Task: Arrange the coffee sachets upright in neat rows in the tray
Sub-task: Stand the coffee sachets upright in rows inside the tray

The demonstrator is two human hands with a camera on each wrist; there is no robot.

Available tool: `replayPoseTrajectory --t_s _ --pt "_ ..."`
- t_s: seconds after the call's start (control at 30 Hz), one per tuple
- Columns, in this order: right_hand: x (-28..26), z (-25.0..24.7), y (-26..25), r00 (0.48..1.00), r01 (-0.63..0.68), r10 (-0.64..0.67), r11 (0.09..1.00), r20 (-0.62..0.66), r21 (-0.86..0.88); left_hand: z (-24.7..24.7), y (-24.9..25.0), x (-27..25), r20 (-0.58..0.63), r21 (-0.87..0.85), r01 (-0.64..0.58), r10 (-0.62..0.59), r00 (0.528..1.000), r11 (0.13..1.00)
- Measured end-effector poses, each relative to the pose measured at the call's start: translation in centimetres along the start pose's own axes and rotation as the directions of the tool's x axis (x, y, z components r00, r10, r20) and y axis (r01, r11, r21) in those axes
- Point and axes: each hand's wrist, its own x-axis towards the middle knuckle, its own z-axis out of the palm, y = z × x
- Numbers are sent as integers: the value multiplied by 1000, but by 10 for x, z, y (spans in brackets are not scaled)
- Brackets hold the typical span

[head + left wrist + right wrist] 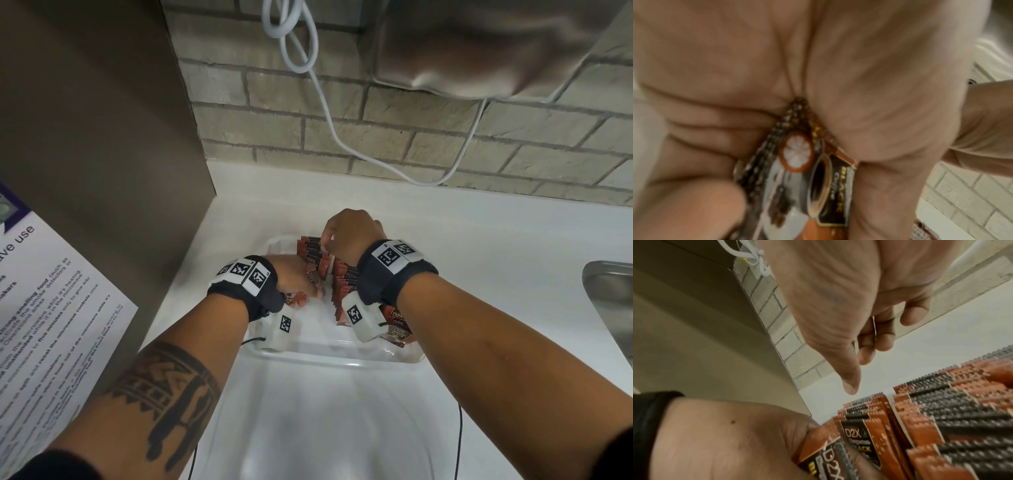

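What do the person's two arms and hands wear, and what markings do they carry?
Both forearms are bare, with dark sleeve edges near the elbows. Each wrist has a black band carrying white plates with black square codes and a white camera box beneath. The left forearm bears a dark geometric tattoo. Thin black cables hang below.

Coffee sachets (859,439): "D2X" and "BLACK"; held sachet (818,178) reads "BLACK". Left notice sheet (51,291): "strong-smelling food", "five minutes", "use".

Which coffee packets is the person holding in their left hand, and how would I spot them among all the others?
Start at the white counter below the brick wall, then find the clear tray on it. Most sachets stand in rows on the tray's right side; the held sachets are the small bunch gripped in the left hand at the tray's left, apart from those rows.
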Motion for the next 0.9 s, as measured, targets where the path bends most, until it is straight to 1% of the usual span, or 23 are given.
replayPoseTrajectory --t_s 0.07,0.13,0.17,0.23,0.3,0.33,0.4,0.43,0.5,0.57,0.67,0.77,0.83,0.9 --pt "-5 -6 1 1000 10 -10 1000 -7 23 -3 -3 -2 2 -3 1 -1 1000 1000" --pt "-12 -12 5 1000 27 -27 994 -7 108 -9 -8 -6 -8 -36 0 0 1000 999" --pt "-16 -14 7 999 42 -43 984 1 175 -13 -10 -9 -19 -87 -10 8 1000 996" --pt "-26 -16 9 993 93 -111 950 46 298 -20 -13 -17 -58 -271 -61 47 997 961" --pt "-33 -15 9 983 123 -164 921 82 369 -24 -12 -26 -124 -416 -161 119 985 895" --pt "-36 -15 9 983 129 -170 906 69 403 -25 -11 -31 -155 -454 -215 160 975 865" --pt "-37 -16 9 987 140 -158 874 0 465 -26 -7 -39 -199 -487 -291 220 955 824" --pt "-37 -16 9 989 144 -147 858 -33 493 -26 -6 -41 -214 -488 -310 233 949 816" --pt "-39 -18 7 989 149 -135 836 -65 529 -26 -6 -45 -242 -470 -332 242 939 818" --pt "-40 -21 5 987 159 -141 843 -73 515 -27 -8 -48 -263 -444 -344 246 933 828" --pt "-41 -28 4 982 185 -153 877 -107 443 -31 -15 -54 -301 -388 -314 203 932 866" --pt "-40 -31 9 980 193 -160 919 -122 344 -41 -25 -62 -333 -319 -192 81 940 928" --pt "-40 -27 10 977 204 -179 940 -114 274 -42 -26 -67 -309 -262 -95 10 951 960" --pt "-37 -19 8 984 172 -158 963 -82 209 -34 -20 -66 -240 -172 -33 -10 971 985"
